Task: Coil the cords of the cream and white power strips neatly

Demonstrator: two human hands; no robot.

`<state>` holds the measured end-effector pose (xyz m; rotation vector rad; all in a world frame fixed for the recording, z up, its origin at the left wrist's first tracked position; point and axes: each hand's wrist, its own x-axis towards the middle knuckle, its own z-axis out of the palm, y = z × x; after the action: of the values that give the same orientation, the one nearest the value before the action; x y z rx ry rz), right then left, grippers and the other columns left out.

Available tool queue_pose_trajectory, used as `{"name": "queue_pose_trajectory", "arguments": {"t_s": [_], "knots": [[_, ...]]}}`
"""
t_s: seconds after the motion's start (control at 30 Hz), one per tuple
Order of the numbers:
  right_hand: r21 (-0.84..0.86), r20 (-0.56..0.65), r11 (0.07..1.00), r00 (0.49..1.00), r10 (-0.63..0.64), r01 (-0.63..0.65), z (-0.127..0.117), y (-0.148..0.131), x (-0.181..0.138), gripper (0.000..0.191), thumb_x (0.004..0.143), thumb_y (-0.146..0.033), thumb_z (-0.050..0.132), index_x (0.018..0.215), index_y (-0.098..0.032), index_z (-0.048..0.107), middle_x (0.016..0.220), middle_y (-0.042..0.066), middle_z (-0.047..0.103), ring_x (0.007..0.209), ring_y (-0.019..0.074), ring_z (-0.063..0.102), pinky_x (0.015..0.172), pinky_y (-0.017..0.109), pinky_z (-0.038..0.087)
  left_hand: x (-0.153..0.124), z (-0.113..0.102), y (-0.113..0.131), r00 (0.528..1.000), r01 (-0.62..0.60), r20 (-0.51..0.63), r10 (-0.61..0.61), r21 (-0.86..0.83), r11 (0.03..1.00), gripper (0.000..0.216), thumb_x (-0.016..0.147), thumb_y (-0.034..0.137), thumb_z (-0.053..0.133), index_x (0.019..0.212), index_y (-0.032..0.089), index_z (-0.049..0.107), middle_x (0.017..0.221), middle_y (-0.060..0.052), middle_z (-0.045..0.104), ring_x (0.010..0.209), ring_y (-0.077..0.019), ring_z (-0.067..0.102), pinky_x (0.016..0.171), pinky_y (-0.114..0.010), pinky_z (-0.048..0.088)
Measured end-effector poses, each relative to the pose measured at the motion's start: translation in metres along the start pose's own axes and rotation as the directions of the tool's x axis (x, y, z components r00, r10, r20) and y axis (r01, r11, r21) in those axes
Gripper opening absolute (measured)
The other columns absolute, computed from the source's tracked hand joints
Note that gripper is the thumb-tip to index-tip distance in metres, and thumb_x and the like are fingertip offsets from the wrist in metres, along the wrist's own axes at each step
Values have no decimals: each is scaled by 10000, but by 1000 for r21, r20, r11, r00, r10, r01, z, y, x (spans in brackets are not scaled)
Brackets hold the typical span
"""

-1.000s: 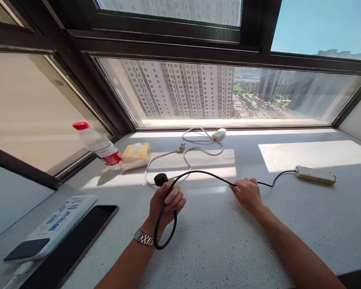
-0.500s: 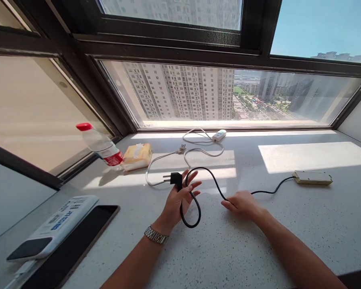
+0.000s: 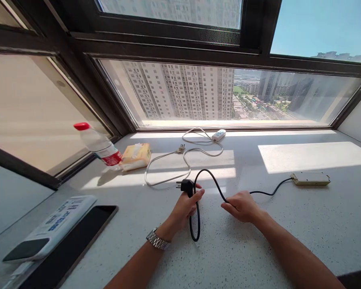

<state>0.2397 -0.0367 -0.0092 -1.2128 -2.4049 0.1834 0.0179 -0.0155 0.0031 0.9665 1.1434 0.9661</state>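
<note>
My left hand (image 3: 188, 206) is closed around a black power cord (image 3: 199, 224) just below its plug (image 3: 186, 185), whose prongs point left. A loop of the cord hangs beneath that hand, and another stretch arches up and over toward the right. My right hand (image 3: 240, 205) is closed on the same cord, low over the white speckled counter. From there the cord runs right to a cream-coloured power strip (image 3: 311, 178) lying on the counter.
Behind my hands lie a white extension cord (image 3: 150, 174), its plug (image 3: 181, 149) and its small socket block (image 3: 219, 135). At left are a tissue pack (image 3: 136, 156), a bottle with a red cap (image 3: 100, 146), a white power bank (image 3: 51, 226) and a dark tablet (image 3: 75, 241).
My left hand has moved right and its spread fingers have closed around the cord. The plug has shifted right and slightly down. My right hand has stayed in place.
</note>
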Motion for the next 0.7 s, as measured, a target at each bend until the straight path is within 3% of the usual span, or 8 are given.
{"name": "queue_pose_trajectory", "arguments": {"t_s": [0.1,0.23,0.3,0.37,0.43,0.5,0.63,0.7], "knots": [[16,-93,995,991,-100,102,1,1,-1,714,999,-564,37,502,-181,378,426,-36,275,389,79,170,470,266,141,1,0,-6,996,-80,-12,84,197,977,486,613,407,839,952,194,563,557,91,404,435,-72,307,419,-205,204],[6,-307,979,932,-193,204,2,0,-2,704,997,-543,-5,478,-188,310,420,-36,241,388,84,158,469,271,160,5,-1,-16,971,-211,-15,237,403,890,377,558,316,857,741,179,557,595,47,459,561,-125,409,503,-227,284],[-13,-403,978,894,-197,210,3,1,-4,705,1002,-529,8,473,-194,332,418,-33,252,386,88,185,478,278,175,6,-2,-17,978,-185,-19,209,396,900,396,576,373,851,762,176,561,604,48,442,551,-117,389,496,-221,266],[-11,-488,981,855,-174,193,2,2,-7,703,1006,-516,22,482,-200,368,419,-25,284,389,93,236,494,285,197,5,-4,-15,993,-115,15,115,267,957,475,656,530,782,899,176,577,636,47,434,506,-92,328,461,-211,211],[15,-560,982,815,-148,189,1,2,-9,688,1010,-510,45,496,-203,384,422,-17,323,393,96,279,504,288,212,4,-7,-13,994,-44,105,33,106,993,580,727,688,644,999,182,563,675,41,428,476,-70,249,439,-210,142],[31,-596,981,791,-137,193,1,3,-10,668,1013,-505,70,502,-204,378,425,-13,344,397,96,298,509,288,219,2,-9,-11,971,-31,237,20,41,999,628,723,762,580,935,171,573,689,28,418,487,-64,205,440,-220,103],[-8,-556,987,820,-136,159,0,3,-9,655,1011,-485,68,481,-208,335,426,-25,282,400,97,258,509,295,209,-2,-8,-10,849,-58,528,28,41,997,763,631,876,520,836,148,618,747,-34,467,562,-100,262,448,-244,110],[-24,-551,994,828,-103,108,0,3,-8,638,1015,-471,93,469,-207,291,427,-34,240,401,94,224,505,298,198,-3,-6,-10,812,-6,583,-15,34,999,847,633,921,425,862,136,646,745,-50,479,572,-114,276,448,-250,104]]}}
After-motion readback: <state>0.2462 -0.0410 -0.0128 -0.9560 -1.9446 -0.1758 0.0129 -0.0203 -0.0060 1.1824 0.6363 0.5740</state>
